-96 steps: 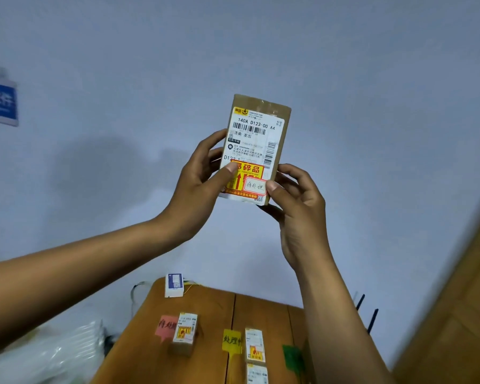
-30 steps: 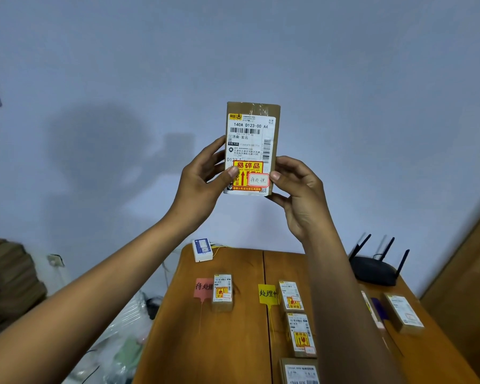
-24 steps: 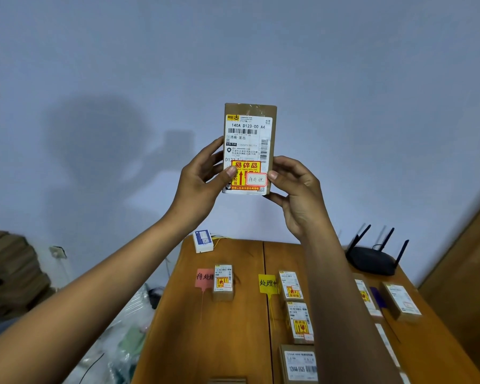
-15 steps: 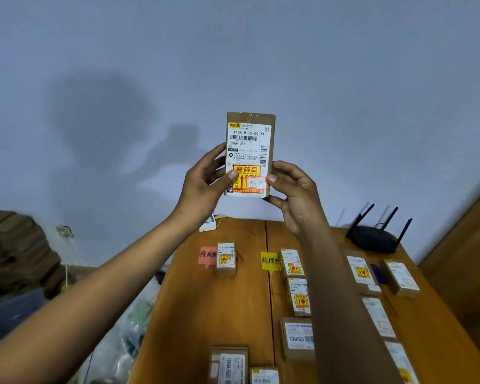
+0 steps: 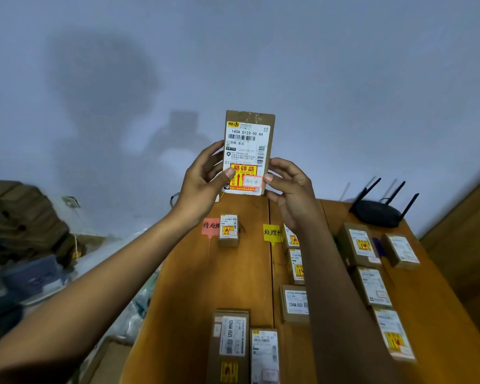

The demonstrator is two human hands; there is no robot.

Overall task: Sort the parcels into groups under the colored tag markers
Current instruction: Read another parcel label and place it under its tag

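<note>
Parcel [image 5: 248, 151] pinched by my left hand [image 5: 203, 184] and right hand [image 5: 291, 195]; its red-rimmed sticker [image 5: 253, 181] suggests the pink tag [image 5: 209, 227], far edge of the table [image 5: 205, 286]; lower gently.

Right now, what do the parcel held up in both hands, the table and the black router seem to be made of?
Parcel: brown cardboard, matte, with shiny clear tape on top and a white paper label.
Table: wood or wood-look board, smooth with a slight sheen; grain lines and a seam show.
Router: probably black plastic, matte.
</note>
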